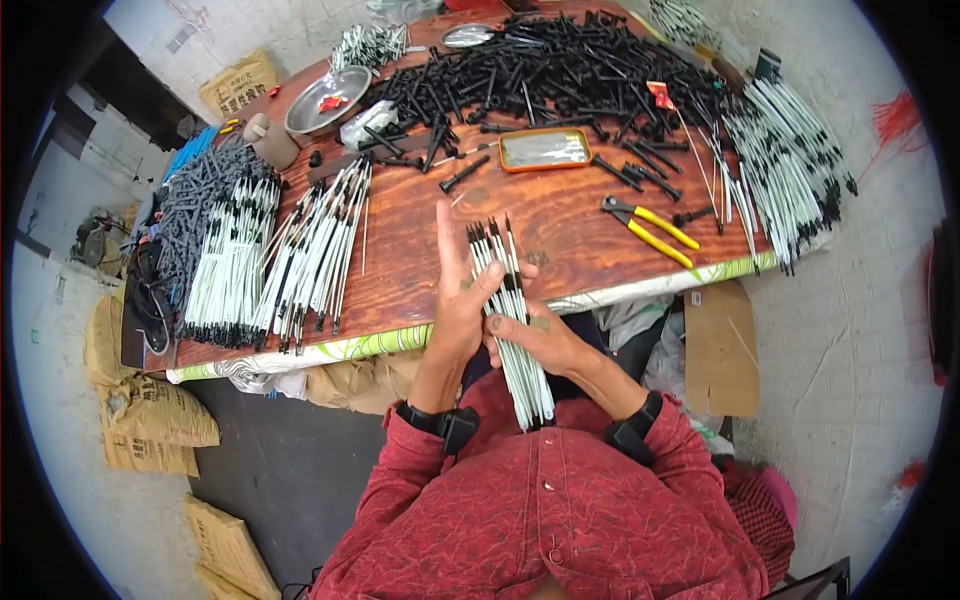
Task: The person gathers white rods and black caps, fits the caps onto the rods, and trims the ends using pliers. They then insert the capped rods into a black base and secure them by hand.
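Observation:
In front of my chest I hold a bundle of thin white rods with black tips (522, 375), tilted with its upper ends toward the table. My left hand (462, 300) grips the upper part, its thumb across the rods and one finger stretched straight up alongside. Fingertips show at the far side of the bundle. Lower down, my right hand (545, 343) closes round the same rods, thumb laid over them. The bundle's lower end rests near my red shirt (550, 490).
The wooden table (410, 270) carries a heap of black plastic stems (540, 75), yellow-handled pliers (660, 235), an orange-rimmed tin (545, 150), a metal bowl (328, 100) and a mug (270, 142). White rod bundles lie left (235, 260) and right (785, 160). Sacks (150, 400) stand left.

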Available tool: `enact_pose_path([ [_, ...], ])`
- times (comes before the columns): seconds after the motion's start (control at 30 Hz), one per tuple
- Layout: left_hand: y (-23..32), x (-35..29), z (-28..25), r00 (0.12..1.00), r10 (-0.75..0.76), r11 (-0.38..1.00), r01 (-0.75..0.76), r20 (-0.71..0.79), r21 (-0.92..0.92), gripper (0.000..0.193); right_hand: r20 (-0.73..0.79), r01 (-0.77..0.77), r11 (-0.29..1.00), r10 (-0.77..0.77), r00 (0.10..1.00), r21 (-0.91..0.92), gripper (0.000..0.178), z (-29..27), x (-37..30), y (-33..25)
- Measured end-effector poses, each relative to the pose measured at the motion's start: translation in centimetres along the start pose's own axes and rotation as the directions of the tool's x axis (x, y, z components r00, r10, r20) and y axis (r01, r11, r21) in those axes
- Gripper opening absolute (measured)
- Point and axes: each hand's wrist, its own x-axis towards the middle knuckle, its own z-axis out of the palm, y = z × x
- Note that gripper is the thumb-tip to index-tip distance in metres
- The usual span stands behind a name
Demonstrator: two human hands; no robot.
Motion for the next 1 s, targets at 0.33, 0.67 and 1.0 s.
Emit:
enact_pose_path([
  [0.33, -0.7, -1.4, -1.9, 0.99, -0.083, 0.989, 0.068, -0.116, -0.131, 0.091, -0.008, 0.021, 0.999, -0.021, 1.0, -0.025, 0.033, -0.2, 0.0, 0.1],
  [0.67, 0.9, 1.9, -1.7, 0.895, -0.428, 0.9, 0.435, 0.128, -0.031, 0.057, 0.064, -0.067, 0.998, 0.067, 0.996, 0.001, 0.031, -0.9, 0.6, -0.9],
  [1.0, -0.5, 1.6, -1.7, 0.955, -0.29, 0.956, 0.287, 0.06, 0.051, 0.041, 0.169, -0.211, 0.975, 0.197, 0.966, 0.068, 0.041, -1.8, 1.2, -1.1],
])
